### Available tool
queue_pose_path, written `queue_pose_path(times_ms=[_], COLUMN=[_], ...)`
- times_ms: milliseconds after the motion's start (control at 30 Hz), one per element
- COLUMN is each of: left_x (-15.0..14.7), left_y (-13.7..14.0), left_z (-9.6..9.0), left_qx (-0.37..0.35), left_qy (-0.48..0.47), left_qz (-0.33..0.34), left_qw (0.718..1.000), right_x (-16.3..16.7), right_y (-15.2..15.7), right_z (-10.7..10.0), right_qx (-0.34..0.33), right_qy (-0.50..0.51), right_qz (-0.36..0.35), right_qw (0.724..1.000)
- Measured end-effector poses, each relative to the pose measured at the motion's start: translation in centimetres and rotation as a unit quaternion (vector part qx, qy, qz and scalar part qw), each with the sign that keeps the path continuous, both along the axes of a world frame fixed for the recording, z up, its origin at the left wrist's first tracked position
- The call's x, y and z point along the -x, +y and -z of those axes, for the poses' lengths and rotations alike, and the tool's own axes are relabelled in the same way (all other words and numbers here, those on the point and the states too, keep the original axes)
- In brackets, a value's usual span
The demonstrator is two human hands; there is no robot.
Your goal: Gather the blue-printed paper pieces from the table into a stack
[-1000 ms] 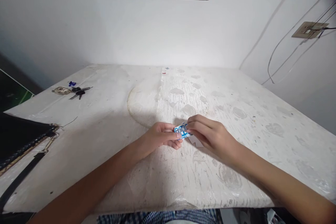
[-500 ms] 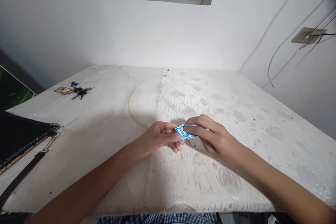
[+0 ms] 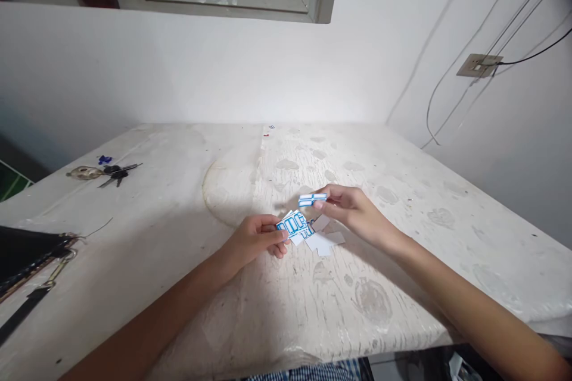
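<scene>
My left hand (image 3: 257, 239) pinches a few small white cards with blue outlined shapes (image 3: 292, 224), slightly fanned, the thumb on top. Up and to the right, my right hand (image 3: 353, 208) grips another blue-and-white card (image 3: 311, 199), held nearly edge-on between thumb and fingers; whether it is one card or a small stack I cannot tell. Under and between the hands, several loose white cards (image 3: 325, 241) overlap on the table (image 3: 214, 309), most with a plain side up. One beside the left-hand cards shows blue marks.
Keys (image 3: 117, 174) lie at the table's left, near a small blue object (image 3: 105, 159). A black bag (image 3: 31, 256) with a strap sits at the left edge. Cables hang from a wall socket (image 3: 479, 65) on the right. A window frame (image 3: 232, 3) is above the table.
My hands have moved apart, the right one lifting a card up and away from those in my left. More loose white cards now show on the table. The view has shifted right.
</scene>
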State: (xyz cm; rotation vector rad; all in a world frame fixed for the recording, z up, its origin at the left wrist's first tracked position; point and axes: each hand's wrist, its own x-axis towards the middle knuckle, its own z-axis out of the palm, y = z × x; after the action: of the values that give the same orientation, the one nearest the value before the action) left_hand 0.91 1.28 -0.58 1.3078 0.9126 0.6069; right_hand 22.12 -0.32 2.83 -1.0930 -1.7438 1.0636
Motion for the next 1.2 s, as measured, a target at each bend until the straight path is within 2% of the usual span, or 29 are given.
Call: queue_pose_path(times_ms=[167, 367, 467, 567, 633, 700, 767, 800, 967, 1200], left_x=[0.0, 0.2, 0.2, 0.2, 0.3, 0.4, 0.5, 0.5, 0.7, 0.6], left_y=[-0.1, -0.4, -0.6, -1.1, -1.6, -2.1, -2.4, -2.5, -2.4, -2.4], left_z=[0.3, 0.5, 0.5, 0.3, 0.0, -0.3, -0.6, -0.6, 0.0, 0.4], left_qx=[-0.019, -0.054, -0.066, -0.114, -0.208, -0.311, -0.376, -0.394, -0.428, -0.426], left_qy=[0.022, 0.003, -0.001, 0.06, 0.163, 0.26, 0.307, 0.314, 0.34, 0.364], left_qz=[0.009, 0.059, 0.072, 0.074, 0.076, 0.097, 0.132, 0.145, 0.157, 0.164], left_qw=[1.0, 0.997, 0.995, 0.989, 0.961, 0.909, 0.864, 0.852, 0.823, 0.812], right_x=[0.9, 1.7, 1.8, 1.9, 1.9, 1.9, 1.8, 1.8, 1.4, 1.3], right_y=[0.5, 0.1, -0.3, -0.7, -1.1, -1.5, -2.0, -2.2, -2.5, -2.6], right_z=[1.7, 3.4, 3.4, 3.2, 3.0, 2.7, 2.3, 2.2, 2.1, 1.9], right_qx=[0.019, 0.131, 0.131, 0.098, 0.047, -0.004, -0.028, -0.032, -0.042, -0.024], right_qy=[-0.044, 0.075, 0.11, 0.069, -0.009, -0.097, -0.157, -0.174, -0.212, -0.215], right_qz=[-0.011, -0.033, -0.056, -0.085, -0.111, -0.135, -0.157, -0.17, -0.174, -0.171], right_qw=[0.999, 0.988, 0.984, 0.989, 0.993, 0.986, 0.974, 0.97, 0.961, 0.961])
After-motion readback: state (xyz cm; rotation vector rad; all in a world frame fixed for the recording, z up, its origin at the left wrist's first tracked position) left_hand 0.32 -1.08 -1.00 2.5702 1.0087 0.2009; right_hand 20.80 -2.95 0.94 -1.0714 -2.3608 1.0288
